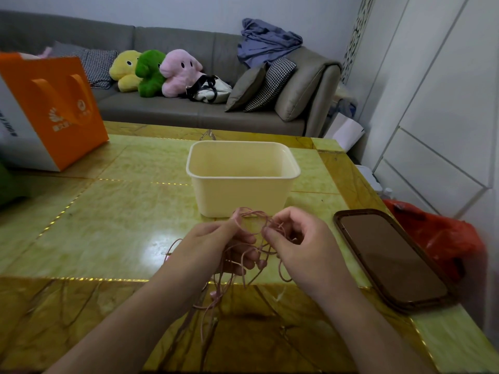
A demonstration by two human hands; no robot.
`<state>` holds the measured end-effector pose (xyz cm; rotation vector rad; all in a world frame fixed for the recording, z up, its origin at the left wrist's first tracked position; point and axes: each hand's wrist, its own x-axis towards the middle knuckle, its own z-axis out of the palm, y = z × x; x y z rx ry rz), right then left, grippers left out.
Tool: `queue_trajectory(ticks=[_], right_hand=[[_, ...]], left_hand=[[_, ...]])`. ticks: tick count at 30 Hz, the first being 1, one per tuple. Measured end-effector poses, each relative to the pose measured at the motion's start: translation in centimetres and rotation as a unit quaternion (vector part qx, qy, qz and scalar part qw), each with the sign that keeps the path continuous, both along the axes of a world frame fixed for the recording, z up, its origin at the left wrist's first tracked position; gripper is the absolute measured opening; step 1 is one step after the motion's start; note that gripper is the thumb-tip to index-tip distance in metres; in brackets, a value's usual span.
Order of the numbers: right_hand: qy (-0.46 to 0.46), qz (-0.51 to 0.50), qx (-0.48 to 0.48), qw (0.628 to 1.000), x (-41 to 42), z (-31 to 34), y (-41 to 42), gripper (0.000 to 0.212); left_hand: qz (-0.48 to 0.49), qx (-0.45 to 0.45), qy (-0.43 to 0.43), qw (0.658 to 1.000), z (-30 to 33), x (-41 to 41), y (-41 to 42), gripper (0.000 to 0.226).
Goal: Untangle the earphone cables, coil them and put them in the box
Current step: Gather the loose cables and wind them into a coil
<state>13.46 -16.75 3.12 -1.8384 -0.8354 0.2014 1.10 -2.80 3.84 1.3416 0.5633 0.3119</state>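
cable (244, 268): pink earphone cord, a loose tangle held above the table's near edge, strands hanging down.
left hand (213, 245): fingers curled round the tangle, cord looped over them.
right hand (298, 245): thumb and fingers pinch the loops.
box (241, 194): cream tub, just behind the hands.
phone (391, 259): flat, right of the hands.
table (113, 211): glossy green stone.
bag (51, 109): orange, far left corner.

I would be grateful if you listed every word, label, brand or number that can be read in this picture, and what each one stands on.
No text here can be read with certainty.
Orange paper bag: pale logos and characters on its face, too blurred to read.
The bag's white side panel: dark vertical lettering, cut off and too blurred to read.
Phone: dark screen, no text.
Cream box: no text.
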Motion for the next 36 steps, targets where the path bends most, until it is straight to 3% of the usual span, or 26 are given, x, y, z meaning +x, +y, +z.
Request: queue_trajectory(ticks=[4,9,15,21,25,29,34,36], right_hand=[[0.032,0.021,0.012,0.999,-0.1,0.3,0.0,0.021],[0.055,0.004,0.009,0.998,0.0,0.3,-0.1,0.026],[0.071,-0.008,0.026,0.997,0.0,0.1,0.0,0.028],[0.128,-0.009,0.057,0.990,0.2,0.2,0.1,0.030],[0.121,-0.015,0.037,0.992,0.1,0.2,0.1,0.031],[0.088,-0.004,0.013,0.996,-0.2,0.2,0.0,0.031],[0.040,-0.017,-0.004,0.999,0.1,-0.1,-0.1,0.012],[0.025,-0.030,0.005,0.999,0.1,0.0,-0.2,0.013]], left_hand=[[0.009,-0.047,0.017,0.999,-0.2,0.2,0.4,0.049],[-0.080,-0.091,0.059,0.991,0.0,0.6,0.8,0.028],[-0.086,0.070,0.051,0.992,-0.8,-0.2,0.1,0.019],[-0.122,0.127,0.052,0.983,-0.9,-0.3,-0.2,0.009],[-0.127,0.175,0.043,0.975,-1.1,-0.4,-0.5,0.021],[-0.090,0.178,0.014,0.980,-0.9,-0.3,-0.6,0.007],[-0.062,0.115,-0.024,0.991,-0.3,-0.4,-0.2,0.023],[-0.068,0.068,-0.039,0.995,-0.1,-0.5,0.2,0.025]])
